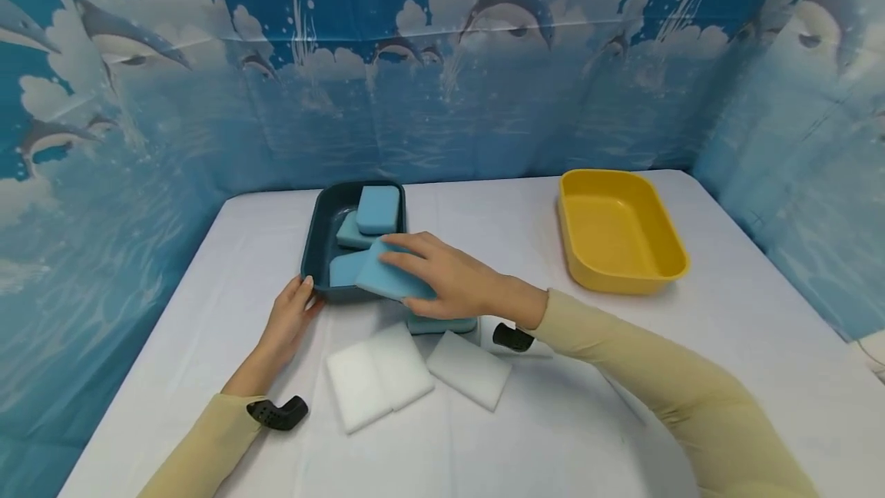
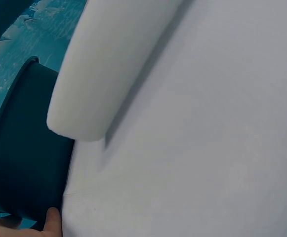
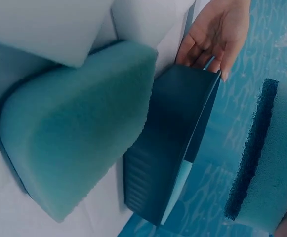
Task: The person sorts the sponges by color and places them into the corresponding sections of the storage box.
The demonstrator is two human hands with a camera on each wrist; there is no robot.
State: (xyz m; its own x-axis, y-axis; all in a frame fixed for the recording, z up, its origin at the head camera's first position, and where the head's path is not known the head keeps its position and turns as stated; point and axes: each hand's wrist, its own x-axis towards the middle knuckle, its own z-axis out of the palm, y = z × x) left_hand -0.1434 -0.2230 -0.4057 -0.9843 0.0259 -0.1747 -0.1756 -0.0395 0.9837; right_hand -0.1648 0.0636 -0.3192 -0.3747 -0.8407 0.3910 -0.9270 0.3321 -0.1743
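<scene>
My left hand (image 1: 290, 317) grips the near left corner of a dark teal tub (image 1: 319, 240), thumb at the rim in the right wrist view. Inside the tub lie blue sponges, one (image 1: 378, 208) at the back, another (image 1: 351, 232) partly under it and a third (image 1: 346, 268) near the front. Above the tub's near right corner, my right hand (image 1: 449, 277) holds a blue sponge (image 1: 390, 273) between thumb and fingers. The right wrist view shows this held sponge (image 3: 276, 163) with a dark scouring layer. Another blue sponge (image 1: 442, 324) lies on the table below my right hand.
Several white sponge blocks (image 1: 470, 369) lie on the white-covered table (image 1: 539, 436) in front of the tub; one (image 2: 108, 64) stands large in the left wrist view. A yellow tub (image 1: 618, 229) sits at the back right. A dolphin-print curtain (image 1: 442, 114) hangs behind the table.
</scene>
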